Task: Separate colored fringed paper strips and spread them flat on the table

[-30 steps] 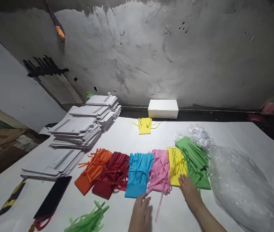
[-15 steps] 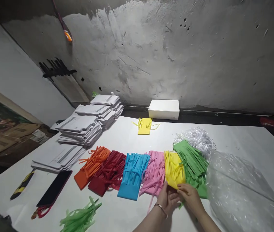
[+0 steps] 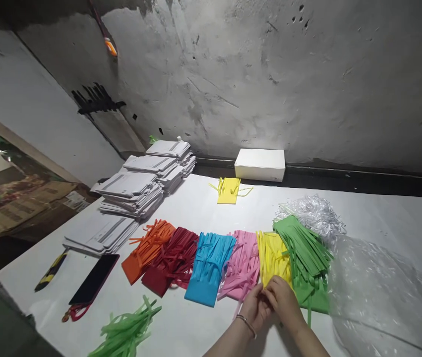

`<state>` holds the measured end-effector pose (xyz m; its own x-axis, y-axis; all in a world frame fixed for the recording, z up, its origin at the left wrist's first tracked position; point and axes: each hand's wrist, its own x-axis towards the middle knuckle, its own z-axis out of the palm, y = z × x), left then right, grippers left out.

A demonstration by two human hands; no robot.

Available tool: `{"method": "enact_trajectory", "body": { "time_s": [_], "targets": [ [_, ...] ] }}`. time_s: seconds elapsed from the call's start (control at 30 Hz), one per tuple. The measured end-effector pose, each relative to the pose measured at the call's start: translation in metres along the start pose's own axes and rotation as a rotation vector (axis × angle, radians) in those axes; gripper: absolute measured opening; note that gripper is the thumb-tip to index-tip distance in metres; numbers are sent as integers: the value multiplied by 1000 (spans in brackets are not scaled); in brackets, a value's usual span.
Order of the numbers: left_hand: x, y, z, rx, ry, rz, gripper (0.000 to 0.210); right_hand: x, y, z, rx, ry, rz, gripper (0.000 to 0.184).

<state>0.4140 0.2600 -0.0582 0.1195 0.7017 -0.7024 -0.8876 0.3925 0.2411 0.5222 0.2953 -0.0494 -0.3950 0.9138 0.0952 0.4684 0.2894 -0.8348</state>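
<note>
A yellow fringed paper bundle [image 3: 273, 252] lies in a row of coloured ones, its lower end hidden by my hands. My left hand [image 3: 257, 308], with a bracelet on the wrist, has its fingers curled in at the bundle's lower left corner. Against it, my right hand [image 3: 283, 299] is closed, thumb and fingertips meeting over the same yellow end. Just left of the hands is a pink fringed bundle [image 3: 243, 263]. On the right a green fringed bundle [image 3: 309, 253] touches the yellow one.
Blue [image 3: 208, 270], dark red [image 3: 175, 255] and orange [image 3: 147, 250] bundles continue leftward. Loose green strips [image 3: 127, 329], a phone [image 3: 94, 279] and a cutter knife [image 3: 51, 270] lie front left. White stacks [image 3: 129, 184], a white box [image 3: 260, 165] and clear plastic [image 3: 385, 292] surround them.
My right hand has moved left and slightly up, over the yellow bundle's lower end, closer to my left hand. The whole view has shifted slightly.
</note>
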Motion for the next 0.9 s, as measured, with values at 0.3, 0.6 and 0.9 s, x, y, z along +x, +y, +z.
{"method": "enact_trajectory", "body": {
  "time_s": [0.3, 0.6, 0.9],
  "targets": [
    [1, -2, 3, 83, -141, 92, 26, -13, 22, 5, 79, 203, 99, 32],
    [2, 0, -3, 85, -149, 137, 28, -9, 5, -5, -340, 56, -79, 30],
    [2, -1, -3, 98, -169, 129, 29, -20, 20, -12, -567, 151, -32, 16]
  ]
}}
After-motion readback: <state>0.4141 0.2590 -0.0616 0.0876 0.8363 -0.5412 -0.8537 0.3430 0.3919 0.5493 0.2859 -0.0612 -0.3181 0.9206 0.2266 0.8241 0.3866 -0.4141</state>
